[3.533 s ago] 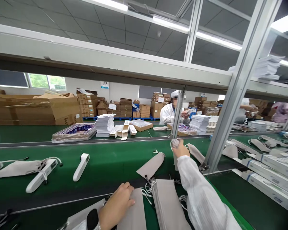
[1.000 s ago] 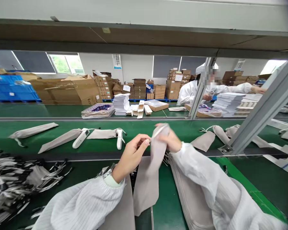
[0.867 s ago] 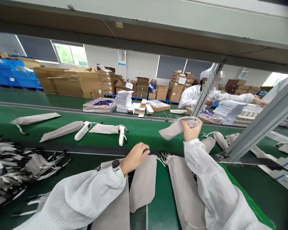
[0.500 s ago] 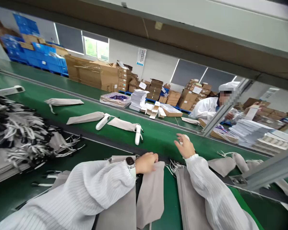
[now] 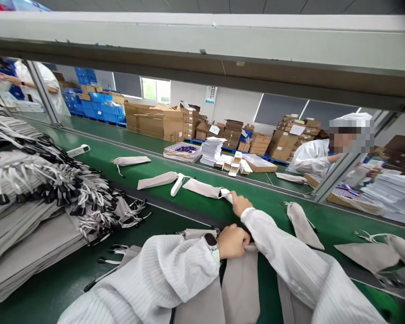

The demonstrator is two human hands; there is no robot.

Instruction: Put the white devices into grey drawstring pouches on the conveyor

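Note:
My left hand (image 5: 234,240), with a watch at the wrist, is closed on the mouth of a grey drawstring pouch (image 5: 241,288), which hangs down toward me. Further out, my right hand (image 5: 240,204) grips the end of a slim white handheld device (image 5: 226,195) on the green belt. That device touches the corded end of a flat grey pouch (image 5: 202,188). A second white device (image 5: 177,184) lies to the left, beside another pouch (image 5: 158,180). Below my right sleeve is a stack of grey pouches (image 5: 292,297), partly covered.
A big heap of corded pouches (image 5: 30,234) fills the left side. More pouches (image 5: 303,225) lie on the belt at right. A metal post (image 5: 344,166) and overhead shelf (image 5: 189,40) frame the bench. Co-workers stand across the belt and at far left.
My right hand has moved left and closed on the white device. A pouch now shows where that hand was. My left hand stays at the pouch mouth. The view has shifted left.

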